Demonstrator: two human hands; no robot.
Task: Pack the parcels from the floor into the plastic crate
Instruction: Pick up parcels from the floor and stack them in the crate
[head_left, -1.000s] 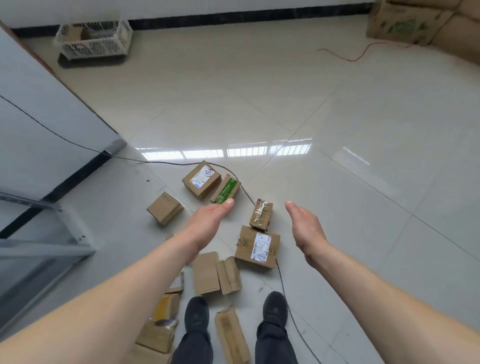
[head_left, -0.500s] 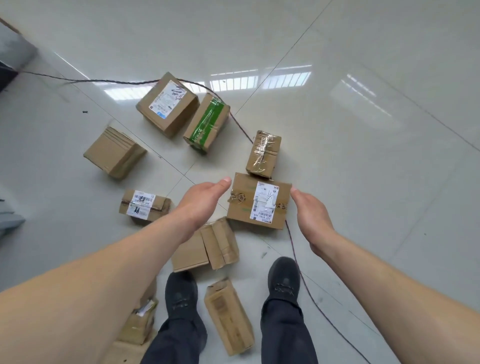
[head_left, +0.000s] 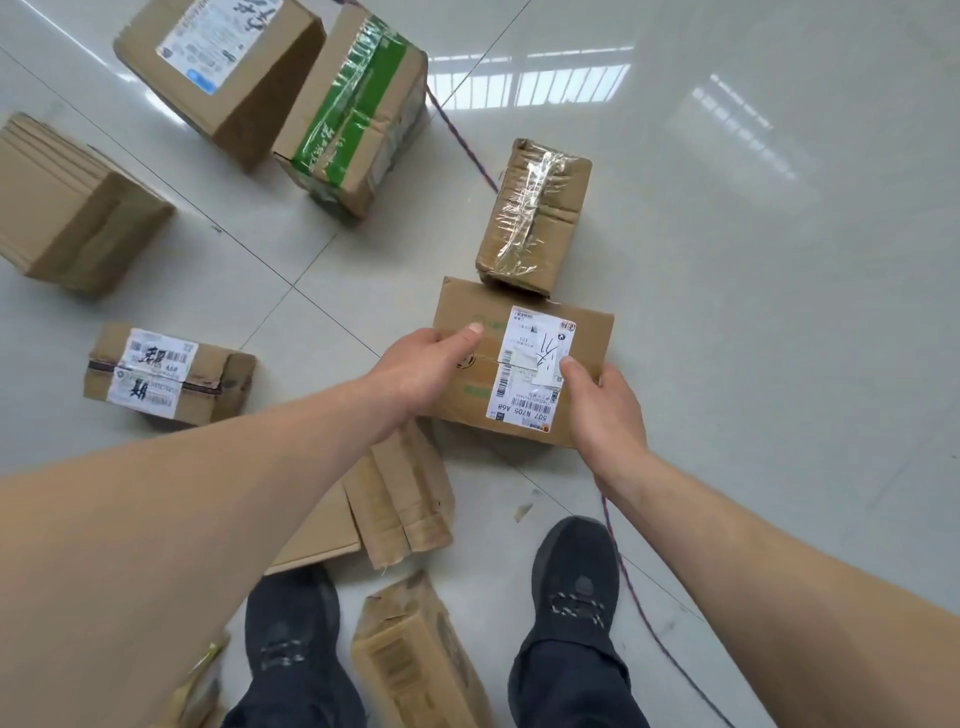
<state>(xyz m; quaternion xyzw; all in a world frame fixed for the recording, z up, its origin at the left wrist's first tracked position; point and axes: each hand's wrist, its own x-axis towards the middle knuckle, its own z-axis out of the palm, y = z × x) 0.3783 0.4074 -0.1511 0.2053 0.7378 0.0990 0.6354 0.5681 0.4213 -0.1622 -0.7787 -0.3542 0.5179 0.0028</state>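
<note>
A brown cardboard parcel with a white barcode label (head_left: 524, 332) lies on the tiled floor just ahead of my feet. My left hand (head_left: 415, 371) grips its left side, thumb on the top face. My right hand (head_left: 602, 400) grips its near right corner, thumb pressed on the label. Touching its far edge is a small parcel wrapped in clear tape (head_left: 535, 215). The plastic crate is out of view.
Other parcels lie around: a green-taped one (head_left: 353, 124), a large labelled box (head_left: 223, 67), a plain box (head_left: 72, 208), a labelled flat one (head_left: 166, 374), flattened cardboard (head_left: 400, 493) and a long box (head_left: 415, 654) between my shoes. A thin cable (head_left: 644, 613) runs across the floor.
I have bent down closer to the floor. Both hands, open beside the labelled parcel half a second ago, have closed onto its two sides.
</note>
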